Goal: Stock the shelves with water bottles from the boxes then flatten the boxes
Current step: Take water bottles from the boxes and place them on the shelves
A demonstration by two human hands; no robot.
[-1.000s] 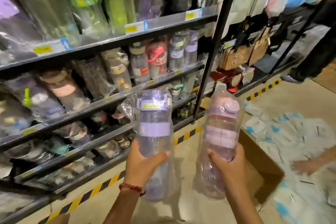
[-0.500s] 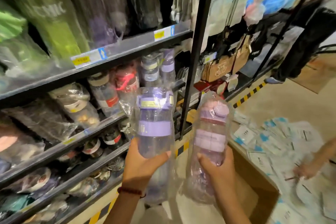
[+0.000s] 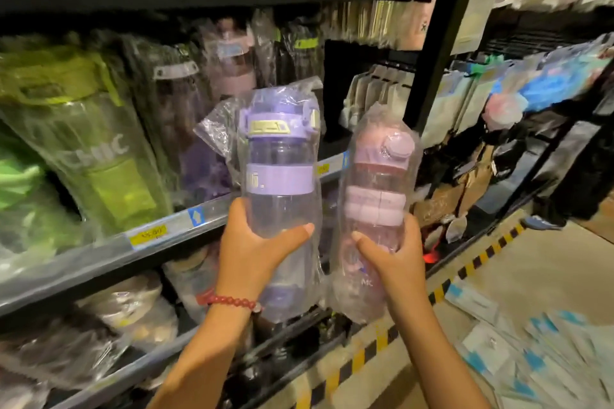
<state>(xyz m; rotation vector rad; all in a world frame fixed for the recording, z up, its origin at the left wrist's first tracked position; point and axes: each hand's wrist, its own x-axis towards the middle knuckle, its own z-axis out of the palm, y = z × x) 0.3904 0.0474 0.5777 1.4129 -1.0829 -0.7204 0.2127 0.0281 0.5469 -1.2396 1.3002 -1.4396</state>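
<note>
1. Head view shows my left hand (image 3: 252,251) gripping a purple bottle (image 3: 279,183) in its plastic wrap, held upright before the shelf (image 3: 159,236).
2. My right hand (image 3: 395,256) grips a pink bottle (image 3: 378,189), also wrapped, just beside the purple one.
3. Green bottles (image 3: 93,149) stand on the shelf to the left.
4. Packets (image 3: 538,362) lie on the floor at right.

The green bottle (image 3: 96,156) wrapper reads "CHIC"; a yellow shelf tag (image 3: 148,236) shows a blurred price.
</note>
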